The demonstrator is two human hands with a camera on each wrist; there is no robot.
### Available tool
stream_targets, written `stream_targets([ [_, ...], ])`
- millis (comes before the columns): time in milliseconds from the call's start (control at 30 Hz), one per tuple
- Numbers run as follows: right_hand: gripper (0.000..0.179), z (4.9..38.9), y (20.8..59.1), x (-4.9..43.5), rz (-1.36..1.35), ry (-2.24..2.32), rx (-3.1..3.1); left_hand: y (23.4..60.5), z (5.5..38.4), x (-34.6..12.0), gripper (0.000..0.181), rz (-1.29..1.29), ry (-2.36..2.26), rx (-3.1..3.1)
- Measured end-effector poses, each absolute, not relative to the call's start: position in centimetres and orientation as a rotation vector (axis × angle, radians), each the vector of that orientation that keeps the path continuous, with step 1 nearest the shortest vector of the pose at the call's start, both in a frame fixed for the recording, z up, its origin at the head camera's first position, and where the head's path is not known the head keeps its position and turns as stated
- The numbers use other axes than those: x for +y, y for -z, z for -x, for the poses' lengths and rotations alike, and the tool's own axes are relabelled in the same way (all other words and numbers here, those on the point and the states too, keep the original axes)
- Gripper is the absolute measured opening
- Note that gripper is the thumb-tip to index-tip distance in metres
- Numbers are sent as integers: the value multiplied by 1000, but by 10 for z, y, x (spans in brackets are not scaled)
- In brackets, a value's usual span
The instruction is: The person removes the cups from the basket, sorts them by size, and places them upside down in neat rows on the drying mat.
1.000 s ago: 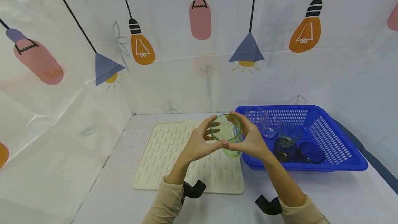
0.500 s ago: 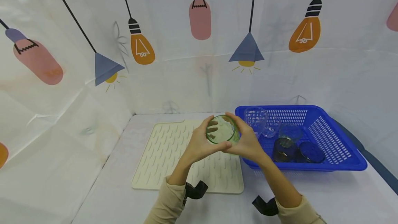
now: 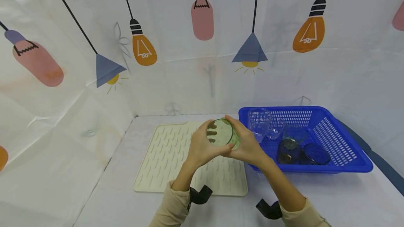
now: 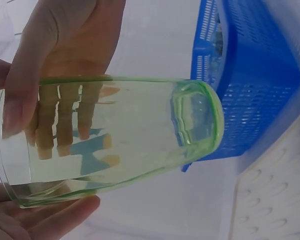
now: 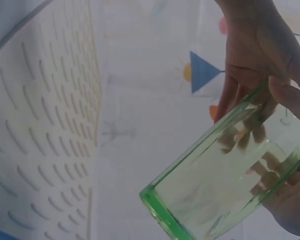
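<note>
A clear green-tinted drinking glass is held up above the mat, its round rim facing toward me in the head view. My left hand grips its left side near the rim, the thumb across the front and the fingers behind. From the other side my right hand holds it too, fingers curled over the top and thumb below. The thumbs come close together at the front. In the left wrist view the glass lies sideways, its thick base pointing right. The right wrist view shows the glass slanted, with fingers visible through its wall.
A cream ridged drying mat lies on the white table under the hands. To the right stands a blue plastic basket with several glasses, among them a clear mug, a dark glass and a blue one.
Both hands have shifted a little left with the glass, away from the basket. The glass has tipped, so its rim faces me more and its base is now hidden behind the right hand.
</note>
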State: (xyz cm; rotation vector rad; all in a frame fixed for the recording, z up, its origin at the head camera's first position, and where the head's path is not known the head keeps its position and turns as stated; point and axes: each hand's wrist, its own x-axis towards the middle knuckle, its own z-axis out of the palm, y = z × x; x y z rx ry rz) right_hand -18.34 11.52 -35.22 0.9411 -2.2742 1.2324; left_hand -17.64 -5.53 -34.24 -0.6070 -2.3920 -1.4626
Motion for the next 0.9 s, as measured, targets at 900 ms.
stream_targets([
  [900,70,186,396,157,-885,-1928,-2242,364,173,-94,69,377,2310,-2014],
])
